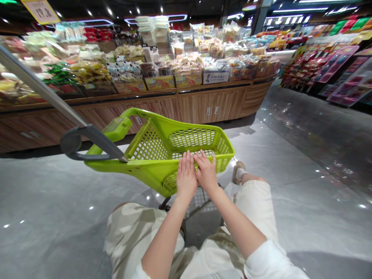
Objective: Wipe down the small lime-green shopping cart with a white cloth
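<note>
A lime-green shopping cart (pixel 151 170) stands sideways in front of me, its plastic basket of open lattice. My left hand (pixel 186 174) lies on the near rim with its fingers stretched out together. Right beside it, touching, my right hand (pixel 207 170) rests on the same rim, fingers slightly spread. Neither hand holds anything; the palms are hidden. Toward the left end rises the cart's push handle (pixel 117 128). A grey pole (pixel 43 85) with a looped dark-grey end piece (pixel 93 143) slants down to the rim there.
Behind the cart runs a wood-panelled counter (pixel 194 104) stacked with packaged snacks (pixel 188 66). A yellow-edged price sign (pixel 41 11) hangs at upper left. Racks of packets (pixel 302 62) stand at right. My right foot (pixel 238 172) is on the shiny grey floor (pixel 314 186) by the cart.
</note>
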A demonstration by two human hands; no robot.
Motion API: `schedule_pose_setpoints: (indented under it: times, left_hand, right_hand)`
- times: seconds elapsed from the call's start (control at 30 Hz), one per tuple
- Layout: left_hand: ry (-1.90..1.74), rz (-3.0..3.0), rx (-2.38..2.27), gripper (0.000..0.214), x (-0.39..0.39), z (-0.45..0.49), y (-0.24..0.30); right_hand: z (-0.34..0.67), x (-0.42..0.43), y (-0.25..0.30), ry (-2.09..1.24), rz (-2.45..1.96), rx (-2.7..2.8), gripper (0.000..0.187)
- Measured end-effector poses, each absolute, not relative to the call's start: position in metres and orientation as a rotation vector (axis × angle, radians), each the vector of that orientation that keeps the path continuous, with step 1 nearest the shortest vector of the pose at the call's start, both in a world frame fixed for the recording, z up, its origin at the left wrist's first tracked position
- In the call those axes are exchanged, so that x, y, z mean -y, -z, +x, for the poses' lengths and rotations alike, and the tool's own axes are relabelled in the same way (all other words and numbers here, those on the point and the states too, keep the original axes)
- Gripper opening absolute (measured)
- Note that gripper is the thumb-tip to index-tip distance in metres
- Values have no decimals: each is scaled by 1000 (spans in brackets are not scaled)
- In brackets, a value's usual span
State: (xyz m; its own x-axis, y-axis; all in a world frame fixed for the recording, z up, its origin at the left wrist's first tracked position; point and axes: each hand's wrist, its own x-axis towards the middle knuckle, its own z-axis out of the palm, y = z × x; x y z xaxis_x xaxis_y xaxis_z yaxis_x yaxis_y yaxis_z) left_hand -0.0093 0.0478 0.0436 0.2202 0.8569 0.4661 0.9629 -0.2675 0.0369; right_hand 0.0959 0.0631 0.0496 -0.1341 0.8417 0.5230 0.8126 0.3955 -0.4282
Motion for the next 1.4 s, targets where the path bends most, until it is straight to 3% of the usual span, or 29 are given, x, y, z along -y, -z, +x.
schedule_pose_setpoints:
  times: [0.17, 0.4, 0.5, 0.77, 0.97, 1.17, 1.27, 1.4]
  left_hand:
    - [577, -2248, 1705, 71, -47, -13, -45]
    - [572, -2239, 1694, 69, -47, -12, -45]
    - [564, -2237, 1697, 67, -47, -10, -46]
    - [533, -2247, 1718, 68, -47, -11, -46]
    - [554, -2252, 1705, 73, -47, -14, -45]
    - [573, -2262, 1702, 72, -46, -13, -45]
    - [597, -2261, 1701, 74, -45, -11, -45]
    - [598, -2249, 1704, 72, -46, -9, -45]
  right_hand:
    - [141, -66, -40, 61, -1455, 1991, 57]
    - [239, -88, -5, 29, -1693, 1580, 49]
    - [222, -87, -8, 40, -1728, 1490, 49]
    - [94, -60, -45, -49, -1447, 1921, 59]
    - [155, -68, -33, 45, -1463, 1934, 57]
    - [236, -88, -1, -95, -1625, 1465, 48]
    - [219, -89, -4, -140, -1650, 1319, 48]
    - [145, -74, -26, -68, -1537, 1599, 55]
